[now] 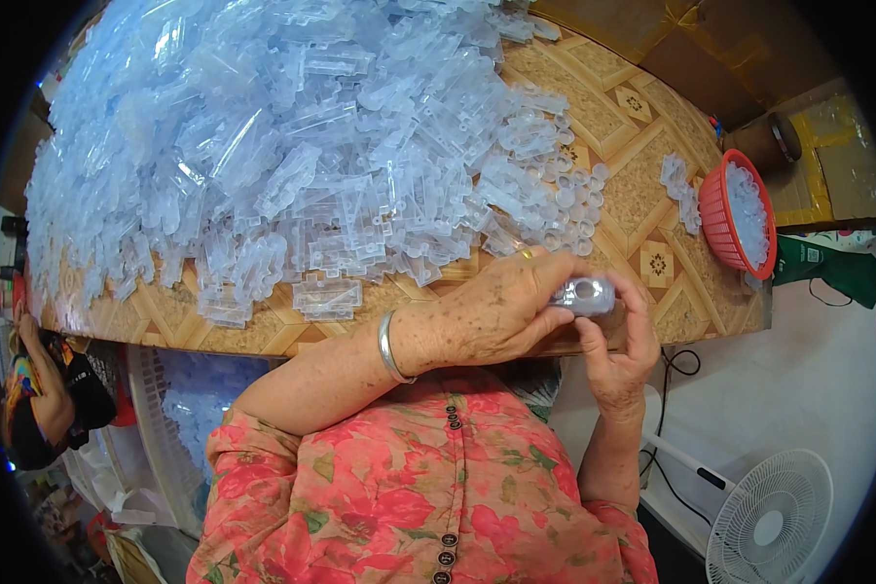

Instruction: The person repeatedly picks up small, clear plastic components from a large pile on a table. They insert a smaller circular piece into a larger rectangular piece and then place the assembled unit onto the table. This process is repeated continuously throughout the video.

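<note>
Head view: two hands (504, 307) hold one clear piece (594, 296); one red basket (717, 209) apart

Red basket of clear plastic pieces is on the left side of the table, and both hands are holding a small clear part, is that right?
Not quite: the head view shows the red basket of clear plastic pieces on the right side of the table. The left hand and right hand do hold a small clear part.
</note>
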